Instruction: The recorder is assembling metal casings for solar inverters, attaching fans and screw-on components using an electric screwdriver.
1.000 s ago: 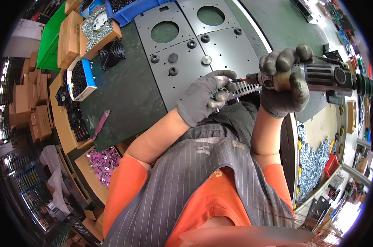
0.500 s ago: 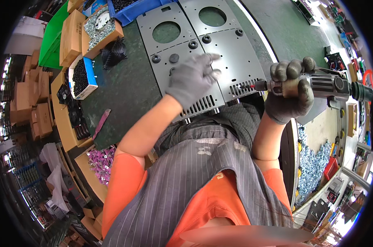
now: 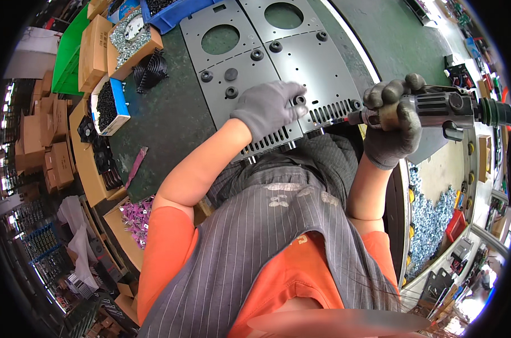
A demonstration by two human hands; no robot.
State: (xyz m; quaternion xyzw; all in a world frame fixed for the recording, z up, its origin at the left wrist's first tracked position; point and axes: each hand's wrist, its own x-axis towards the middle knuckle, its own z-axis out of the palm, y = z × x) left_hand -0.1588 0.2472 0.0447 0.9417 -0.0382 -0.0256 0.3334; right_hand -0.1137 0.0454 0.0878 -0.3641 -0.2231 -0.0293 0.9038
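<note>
My left hand (image 3: 269, 110), in a grey glove, reaches over two flat grey metal panels. Its thumb and fingers close around a round black rubber foot (image 3: 299, 100) at the near left of the right panel (image 3: 312, 70). In my gloved right hand (image 3: 393, 121) is a power screwdriver (image 3: 438, 109), lying sideways with its bit pointing left over the right panel's slots. More black feet sit on both panels, such as one (image 3: 256, 54) on the left panel (image 3: 241, 70) and one (image 3: 355, 105) near the driver's nose. A dark disc (image 3: 230, 74) also shows on the left panel.
Left of the panels stand a blue-and-white box of black screws (image 3: 106, 107), a carton of silvery hardware (image 3: 132, 45) and a black coiled bundle (image 3: 150, 71). A blue bin (image 3: 179, 14) is at the far edge. Purple parts (image 3: 137, 219) fill a box near my left elbow.
My left hand has come nearer and now has its fingers around a black foot. The driver has shifted slightly left. The panels appear a little farther left and up in view.
</note>
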